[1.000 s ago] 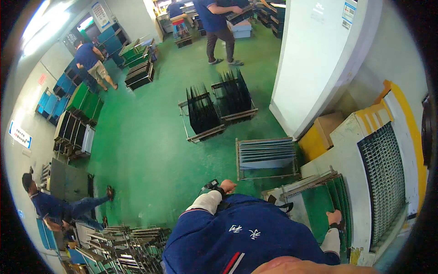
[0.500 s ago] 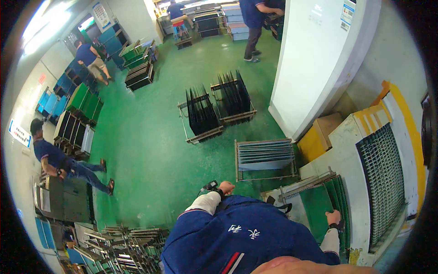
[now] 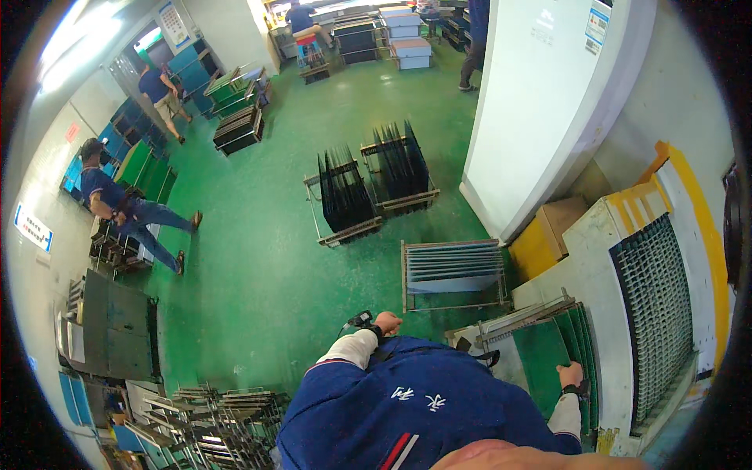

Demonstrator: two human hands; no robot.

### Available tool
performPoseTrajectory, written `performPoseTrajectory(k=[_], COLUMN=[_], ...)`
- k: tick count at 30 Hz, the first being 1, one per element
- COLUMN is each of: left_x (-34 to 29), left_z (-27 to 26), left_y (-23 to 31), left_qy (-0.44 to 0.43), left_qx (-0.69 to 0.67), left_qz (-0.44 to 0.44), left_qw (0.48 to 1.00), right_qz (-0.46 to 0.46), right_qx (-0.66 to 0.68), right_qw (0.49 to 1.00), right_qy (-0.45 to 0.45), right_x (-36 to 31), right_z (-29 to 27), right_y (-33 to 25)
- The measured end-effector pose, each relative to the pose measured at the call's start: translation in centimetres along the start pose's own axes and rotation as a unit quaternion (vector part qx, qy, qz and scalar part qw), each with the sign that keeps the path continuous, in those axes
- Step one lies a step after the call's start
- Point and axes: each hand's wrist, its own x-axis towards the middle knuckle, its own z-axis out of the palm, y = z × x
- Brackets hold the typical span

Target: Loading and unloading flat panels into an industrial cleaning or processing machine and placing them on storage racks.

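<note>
From my remote head view, I had the right grip, a bare hand (image 3: 569, 374), low on the right side, its fingers curled together and clamped on the edge of a thin, flat, deep-green panel (image 3: 539, 356). That panel leaned in a metal-framed rack (image 3: 522, 323), and more green sheets of the same kind stood fanned just to its right. The left grip, a bare hand (image 3: 388, 322) with a dark device strapped at the wrist, hung in front of the torso above the glossy green floor (image 3: 243, 305); I could not tell how far apart its fingers were, and I saw nothing in it.

Ahead of the green sheets I saw a rectangular metal rack of pale blue, smooth-faced panels (image 3: 454, 282), set in close parallel rows. Farther out, two metal racks held thin black upright sheets (image 3: 345, 205), ragged along the top like comb teeth. On my right stood a pale machine with a coarse, ridged grey grid (image 3: 656, 321), and beyond it a brown and yellow cardboard box (image 3: 540, 243) beside a tall, smooth white cabinet (image 3: 540, 102). Bare metal frames (image 3: 215, 423) lay heaped at lower left.
</note>
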Motion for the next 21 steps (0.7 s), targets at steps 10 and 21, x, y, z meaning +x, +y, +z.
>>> performPoseTrajectory(k=[10,21], left_x=[0.8,-0.4], left_z=[-0.7,-1.8], left_y=[-0.9,0.2], left_qy=[-0.016,-0.018], left_qx=[-0.019,-0.007], left_qz=[-0.009,-0.012], left_qw=[1.0,1.0], right_qz=[0.007,-0.01], right_qx=[-0.004,0.002], right_qw=[1.0,1.0], right_qy=[-0.016,0.014], right_x=[-1.3,0.4], right_z=[-1.6,1.0], right_y=[-2.2,0.1])
